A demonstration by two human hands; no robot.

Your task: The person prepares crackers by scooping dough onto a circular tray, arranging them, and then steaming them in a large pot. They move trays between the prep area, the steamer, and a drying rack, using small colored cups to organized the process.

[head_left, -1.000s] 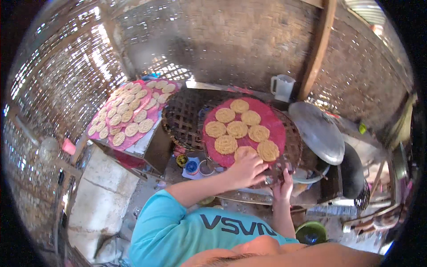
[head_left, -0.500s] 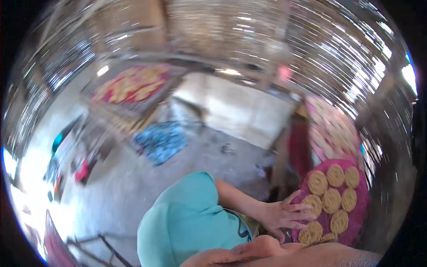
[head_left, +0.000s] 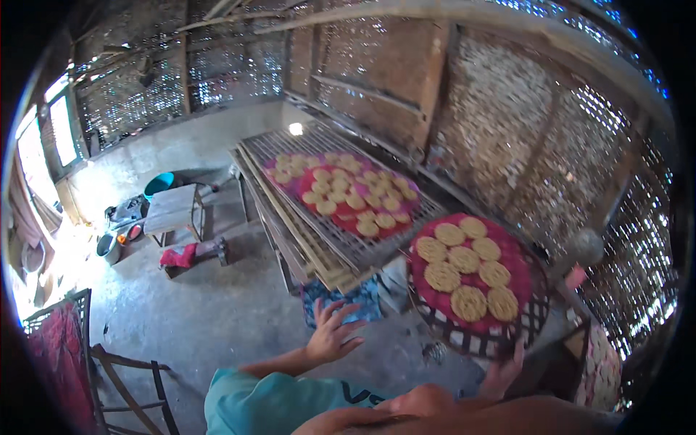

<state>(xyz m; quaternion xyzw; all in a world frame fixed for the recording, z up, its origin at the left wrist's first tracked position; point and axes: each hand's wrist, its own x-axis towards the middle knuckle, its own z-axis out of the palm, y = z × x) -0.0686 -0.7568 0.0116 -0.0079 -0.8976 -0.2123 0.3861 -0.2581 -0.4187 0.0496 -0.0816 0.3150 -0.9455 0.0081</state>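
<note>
A round woven tray [head_left: 538, 312], lined with pink cloth [head_left: 444, 303], carries several flat round cakes of coiled tan strands [head_left: 468, 303]. My right hand [head_left: 504, 371] is at the tray's near rim, with fingers against its lattice edge; part of this hand is hidden below. My left hand [head_left: 335, 333] is off the tray to its left, fingers spread, holding nothing. The tray's far-left side lies close to the corner of a slatted rack [head_left: 362, 270]. On that rack, more tan cakes [head_left: 335, 190] sit on red and purple cloths.
At left stand a low wooden table [head_left: 172, 206], a teal basin [head_left: 159, 184], a grey bucket [head_left: 109, 249] and a low bench with red cloth [head_left: 180, 255]. A wooden frame [head_left: 130, 377] is near the lower left. Blue patterned cloth [head_left: 348, 299] lies below the rack.
My view has swung left. The tray with the cakes has moved from the right side toward the rack. My left hand has come off the tray's pink cloth, fingers spread.
</note>
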